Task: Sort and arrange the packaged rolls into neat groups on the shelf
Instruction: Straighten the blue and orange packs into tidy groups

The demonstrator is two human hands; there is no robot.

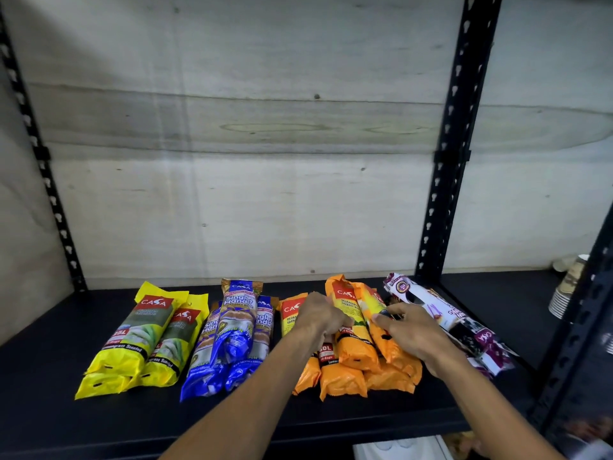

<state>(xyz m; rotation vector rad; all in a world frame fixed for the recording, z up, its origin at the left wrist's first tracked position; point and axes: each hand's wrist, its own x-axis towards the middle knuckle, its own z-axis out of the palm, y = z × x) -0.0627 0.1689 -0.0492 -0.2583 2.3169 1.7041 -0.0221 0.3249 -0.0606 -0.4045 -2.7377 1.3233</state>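
Head view looks down on a black shelf (49, 393) set against a pale concrete wall (232, 144), and your two bare arms reach in from the front edge. Toward the shelf's left end lie two yellow packs (132, 343), side by side and touching, their long axes running front to back. Just to their right sit the blue packs (232, 336), one lying on top of the others. Right of those, around the middle of the shelf, is the heap of orange packs (351, 363), several stacked and slightly fanned. Your left hand (318, 315) rests on the left part of that heap, its fingers curled down against a pack; whether they really grip it you cannot tell from here. Your right hand (411, 333) lies over the heap's right side, fingers curled around the upper end of one tilted orange pack. Just beside that hand, toward the right end, the purple-and-white packs (464, 327) lie slanted. A black slotted upright (444, 161) rises behind them. Stacked paper cups (564, 293) sit at the far right corner.
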